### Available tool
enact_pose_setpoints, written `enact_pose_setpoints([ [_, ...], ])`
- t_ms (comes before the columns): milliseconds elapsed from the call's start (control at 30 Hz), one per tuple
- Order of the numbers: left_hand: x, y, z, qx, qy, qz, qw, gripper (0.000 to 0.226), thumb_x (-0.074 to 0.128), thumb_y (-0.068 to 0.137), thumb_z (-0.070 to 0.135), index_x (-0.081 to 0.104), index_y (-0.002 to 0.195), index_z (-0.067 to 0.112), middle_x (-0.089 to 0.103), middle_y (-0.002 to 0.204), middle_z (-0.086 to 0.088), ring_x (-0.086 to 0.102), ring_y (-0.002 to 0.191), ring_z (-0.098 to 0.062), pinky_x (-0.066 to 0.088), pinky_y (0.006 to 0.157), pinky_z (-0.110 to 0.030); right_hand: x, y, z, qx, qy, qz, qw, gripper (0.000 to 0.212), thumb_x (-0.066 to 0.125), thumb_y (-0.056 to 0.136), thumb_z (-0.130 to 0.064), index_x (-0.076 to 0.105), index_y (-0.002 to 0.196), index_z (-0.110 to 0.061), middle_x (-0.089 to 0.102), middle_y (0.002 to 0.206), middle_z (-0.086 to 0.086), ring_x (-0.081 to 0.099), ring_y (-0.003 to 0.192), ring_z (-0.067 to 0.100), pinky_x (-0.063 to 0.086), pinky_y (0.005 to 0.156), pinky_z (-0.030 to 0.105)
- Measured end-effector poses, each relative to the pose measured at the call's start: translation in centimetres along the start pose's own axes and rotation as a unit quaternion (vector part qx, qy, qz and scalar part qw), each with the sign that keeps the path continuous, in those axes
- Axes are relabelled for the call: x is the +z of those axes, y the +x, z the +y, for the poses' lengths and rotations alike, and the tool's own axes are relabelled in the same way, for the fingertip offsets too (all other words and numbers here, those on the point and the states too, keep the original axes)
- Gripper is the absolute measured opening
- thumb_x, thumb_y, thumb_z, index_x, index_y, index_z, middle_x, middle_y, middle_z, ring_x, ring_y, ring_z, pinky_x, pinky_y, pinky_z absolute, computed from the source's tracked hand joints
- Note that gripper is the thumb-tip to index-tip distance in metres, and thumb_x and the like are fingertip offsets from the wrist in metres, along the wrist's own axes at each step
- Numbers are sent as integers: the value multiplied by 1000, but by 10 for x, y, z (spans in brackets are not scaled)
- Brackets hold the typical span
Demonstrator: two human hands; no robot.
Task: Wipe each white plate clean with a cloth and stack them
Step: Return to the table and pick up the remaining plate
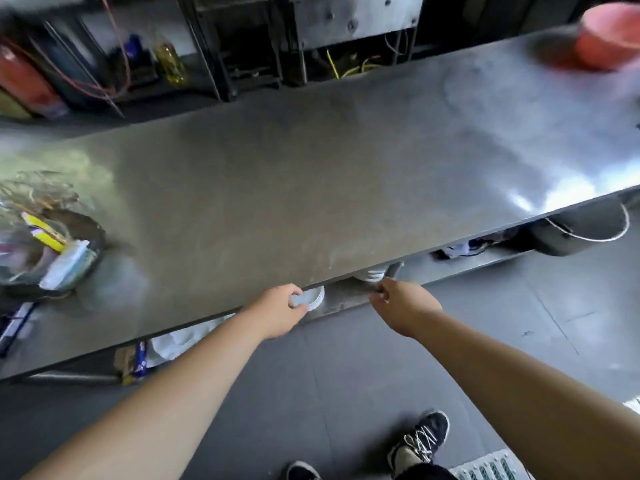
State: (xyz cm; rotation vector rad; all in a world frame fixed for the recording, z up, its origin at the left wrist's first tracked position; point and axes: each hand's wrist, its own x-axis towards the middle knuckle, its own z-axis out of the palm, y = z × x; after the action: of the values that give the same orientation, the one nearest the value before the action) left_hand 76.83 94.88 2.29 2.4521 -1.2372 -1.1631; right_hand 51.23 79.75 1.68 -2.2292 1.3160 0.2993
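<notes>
A stack of white round plates (313, 296) sits under the long steel bench (311, 174); a pink plastic tub (611, 36) stands on its far right.

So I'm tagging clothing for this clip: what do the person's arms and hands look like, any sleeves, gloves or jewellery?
Both arms are bare along all that shows; no sleeve enters the view. The left hand and right hand wear no gloves, and no watch, bracelet or ring can be seen, though the picture is slightly blurred.
</notes>
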Motion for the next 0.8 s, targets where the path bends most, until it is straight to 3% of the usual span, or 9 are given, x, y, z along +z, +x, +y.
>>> enact_pose_setpoints([
  [100, -10, 3, 46, 41, 2, 0, 999, 57, 57, 83, 60, 61, 134, 35, 64, 114, 15, 65, 97, -11, 53, 94, -32, -38, -20, 33, 14, 17, 44, 999, 37, 39, 100, -60, 57, 113, -31, 68, 104, -1, 62, 83, 24, 57, 70, 37],
  [233, 2, 30, 131, 82, -24, 5, 996, 44, 64, 86, 55, 64, 127, 37, 65, 113, 15, 66, 95, -11, 55, 95, -35, -87, -34, 101, 26, 44, 105, 993, 47, 43, 100, -64, 55, 136, -36, 66, 126, -9, 67, 105, 18, 56, 79, 34],
  [367, 32, 61, 240, 140, -26, 5, 990, 34, 67, 90, 49, 64, 123, 40, 63, 112, 15, 66, 85, -11, 58, 79, -33, -146, -42, 189, 50, 48, 149, 986, 48, 45, 101, -62, 56, 139, -34, 67, 130, -8, 65, 115, 18, 56, 88, 37],
  [467, 60, 84, 326, 174, -2, 7, 985, 40, 64, 85, 56, 63, 123, 43, 62, 114, 19, 66, 98, -7, 55, 93, -33, -183, -50, 263, 87, 68, 177, 978, 46, 46, 100, -63, 56, 136, -37, 64, 130, -10, 64, 114, 17, 56, 88, 36],
  [600, 93, 115, 433, 228, 39, 24, 973, 62, 50, 72, 73, 62, 128, 47, 60, 117, 28, 59, 111, 3, 48, 97, -25, -220, -58, 356, 121, 54, 218, 967, 52, 43, 99, -67, 49, 143, -41, 58, 140, -16, 60, 123, 14, 50, 82, 29],
  [800, 133, 150, 577, 293, 81, -9, 953, 72, 45, 69, 75, 60, 133, 46, 59, 123, 24, 57, 119, 1, 50, 103, -30, -273, -55, 460, 174, 68, 259, 948, 56, 44, 98, -68, 50, 145, -39, 60, 141, -14, 60, 126, 16, 53, 96, 33],
])
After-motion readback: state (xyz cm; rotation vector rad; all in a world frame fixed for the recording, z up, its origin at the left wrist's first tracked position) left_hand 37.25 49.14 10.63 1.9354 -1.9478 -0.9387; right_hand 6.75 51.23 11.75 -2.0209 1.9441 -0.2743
